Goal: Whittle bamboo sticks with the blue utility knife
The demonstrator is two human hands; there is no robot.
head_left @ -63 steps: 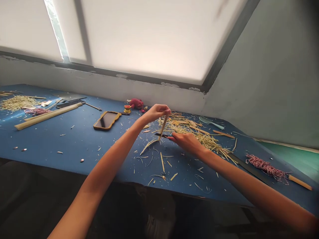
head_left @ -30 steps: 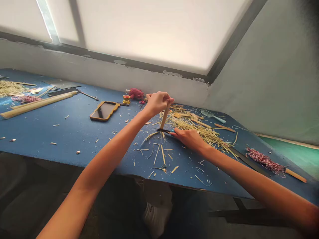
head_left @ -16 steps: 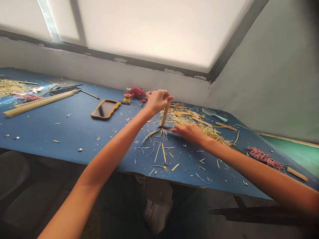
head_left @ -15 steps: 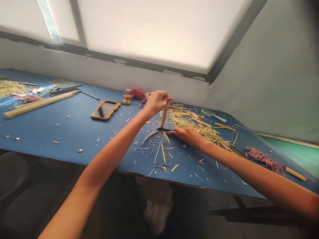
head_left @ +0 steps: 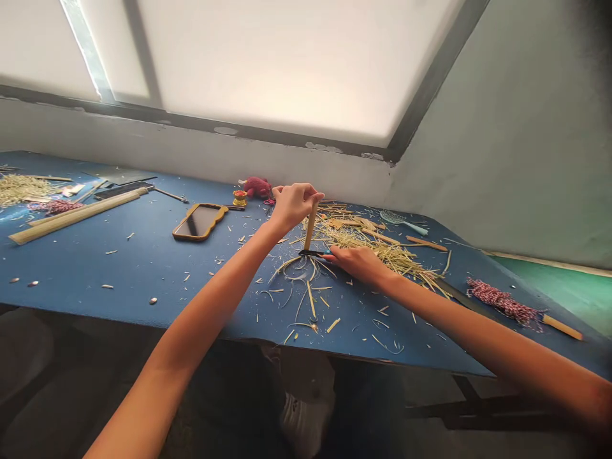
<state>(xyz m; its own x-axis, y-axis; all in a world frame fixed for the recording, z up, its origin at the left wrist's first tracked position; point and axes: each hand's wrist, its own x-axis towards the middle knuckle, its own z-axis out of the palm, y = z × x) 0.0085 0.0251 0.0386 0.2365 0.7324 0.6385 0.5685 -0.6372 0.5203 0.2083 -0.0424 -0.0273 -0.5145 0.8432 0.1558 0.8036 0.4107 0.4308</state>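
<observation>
My left hand [head_left: 296, 207] pinches the top of a bamboo strip [head_left: 310, 226], which stands nearly upright above the blue table [head_left: 143, 268]. My right hand [head_left: 356, 261] is closed around the handle of a utility knife [head_left: 313, 253], blue-green where it shows. The dark blade lies level across the strip's lower end. Thin curled shavings [head_left: 287, 268] spread on the tabletop below and in front of the blade. Behind my right hand lies a heap of pale shavings [head_left: 396, 258].
A wavy-framed mirror [head_left: 199, 222], a gold pot [head_left: 240, 197] and a red plush toy [head_left: 257, 187] are left of my hands. Long bamboo pieces [head_left: 81, 215] lie farther left. On the right are a hairbrush [head_left: 404, 221] and a red-white cord bundle [head_left: 504, 301].
The view has tilted up slightly and shifted right. Both hands keep their hold on the strip and the knife, and the curls under the blade lie a little differently.
</observation>
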